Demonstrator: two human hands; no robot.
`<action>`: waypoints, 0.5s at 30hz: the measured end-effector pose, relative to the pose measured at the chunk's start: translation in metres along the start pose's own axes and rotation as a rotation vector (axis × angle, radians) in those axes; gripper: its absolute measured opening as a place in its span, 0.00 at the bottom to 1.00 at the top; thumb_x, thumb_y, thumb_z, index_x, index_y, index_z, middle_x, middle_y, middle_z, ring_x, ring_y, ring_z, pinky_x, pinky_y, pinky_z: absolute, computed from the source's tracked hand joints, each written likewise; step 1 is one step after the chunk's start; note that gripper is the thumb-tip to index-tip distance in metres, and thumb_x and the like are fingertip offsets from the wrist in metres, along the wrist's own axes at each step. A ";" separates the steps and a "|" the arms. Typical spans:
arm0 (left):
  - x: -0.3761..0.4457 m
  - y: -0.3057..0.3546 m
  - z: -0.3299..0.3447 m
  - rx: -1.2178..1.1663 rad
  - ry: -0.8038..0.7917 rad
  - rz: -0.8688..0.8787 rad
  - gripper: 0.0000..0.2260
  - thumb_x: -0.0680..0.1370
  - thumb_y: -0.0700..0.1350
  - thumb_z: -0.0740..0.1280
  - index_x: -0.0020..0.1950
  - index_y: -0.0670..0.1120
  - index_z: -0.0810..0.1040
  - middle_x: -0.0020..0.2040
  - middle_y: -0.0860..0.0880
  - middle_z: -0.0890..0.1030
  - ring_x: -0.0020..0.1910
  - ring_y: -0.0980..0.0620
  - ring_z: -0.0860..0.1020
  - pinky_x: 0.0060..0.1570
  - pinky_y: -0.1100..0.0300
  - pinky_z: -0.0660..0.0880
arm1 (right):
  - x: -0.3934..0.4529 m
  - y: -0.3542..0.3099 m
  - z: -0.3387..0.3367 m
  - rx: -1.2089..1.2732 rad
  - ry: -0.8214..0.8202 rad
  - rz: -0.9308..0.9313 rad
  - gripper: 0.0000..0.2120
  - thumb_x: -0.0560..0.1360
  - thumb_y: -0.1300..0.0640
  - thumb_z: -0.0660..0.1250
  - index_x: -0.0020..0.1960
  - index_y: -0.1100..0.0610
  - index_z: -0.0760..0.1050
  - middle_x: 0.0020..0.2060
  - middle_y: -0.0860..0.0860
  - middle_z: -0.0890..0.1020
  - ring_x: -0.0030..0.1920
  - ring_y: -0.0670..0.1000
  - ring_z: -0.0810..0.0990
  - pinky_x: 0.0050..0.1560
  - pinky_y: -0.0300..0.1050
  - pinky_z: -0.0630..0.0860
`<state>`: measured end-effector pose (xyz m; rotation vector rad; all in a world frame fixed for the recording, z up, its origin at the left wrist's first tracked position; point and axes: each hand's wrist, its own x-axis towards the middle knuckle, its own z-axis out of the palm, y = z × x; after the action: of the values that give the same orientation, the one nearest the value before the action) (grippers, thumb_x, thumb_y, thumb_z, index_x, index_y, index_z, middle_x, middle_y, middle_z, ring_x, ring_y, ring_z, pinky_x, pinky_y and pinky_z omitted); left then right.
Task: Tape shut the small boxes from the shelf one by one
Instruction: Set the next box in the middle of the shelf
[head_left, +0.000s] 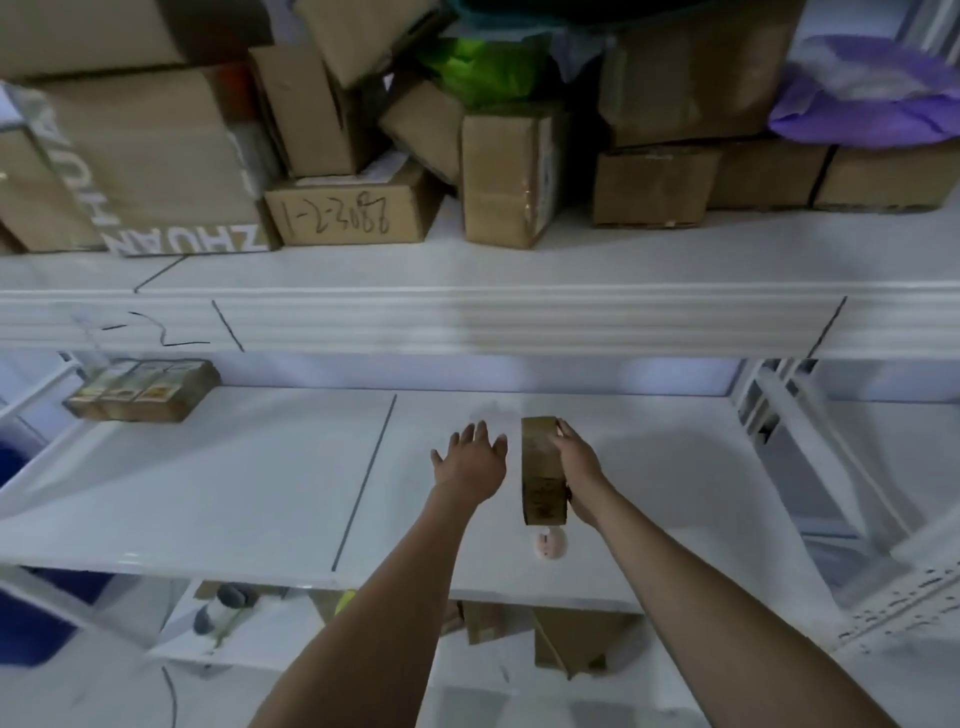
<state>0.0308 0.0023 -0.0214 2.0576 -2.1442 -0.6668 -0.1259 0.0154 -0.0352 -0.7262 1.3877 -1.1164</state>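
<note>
Two hands are working over the middle shelf (208, 467): left hand (470, 460) is hovering spread and empty left of the small box (542, 470), right hand (576, 462) is gripping its right side; steadying it with both hands looks wise.

Left arm: bare, stretched forward from the near edge.
Left hand (471, 460): palm down, fingers straight and spread, holding nothing.
Right arm: bare, reaching forward and slightly left.
Right hand (576, 460): grips a small box (542, 470) from its right side; thumb seemingly hidden behind it.
</note>
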 end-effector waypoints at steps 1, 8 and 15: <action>-0.002 -0.014 -0.004 -0.015 -0.011 0.002 0.27 0.85 0.57 0.45 0.82 0.46 0.52 0.82 0.47 0.55 0.80 0.45 0.52 0.76 0.36 0.49 | -0.004 0.007 0.010 0.063 0.026 0.031 0.17 0.83 0.53 0.59 0.71 0.45 0.72 0.51 0.48 0.84 0.46 0.52 0.84 0.43 0.45 0.81; -0.015 -0.072 -0.027 -0.308 -0.075 -0.022 0.25 0.86 0.53 0.47 0.80 0.42 0.57 0.79 0.41 0.62 0.76 0.40 0.63 0.75 0.41 0.59 | -0.033 0.037 0.063 0.523 -0.007 0.139 0.15 0.83 0.53 0.60 0.65 0.56 0.78 0.52 0.60 0.86 0.50 0.60 0.86 0.45 0.54 0.83; -0.028 -0.098 -0.036 -0.951 -0.451 -0.190 0.21 0.84 0.56 0.54 0.61 0.42 0.76 0.57 0.41 0.80 0.49 0.39 0.82 0.48 0.47 0.82 | -0.049 0.046 0.087 0.540 -0.150 0.223 0.22 0.83 0.50 0.56 0.67 0.63 0.76 0.59 0.65 0.82 0.57 0.64 0.83 0.53 0.59 0.81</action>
<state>0.1372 0.0209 -0.0187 1.6299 -1.2888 -1.8584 -0.0259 0.0586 -0.0492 -0.2503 0.9492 -1.1613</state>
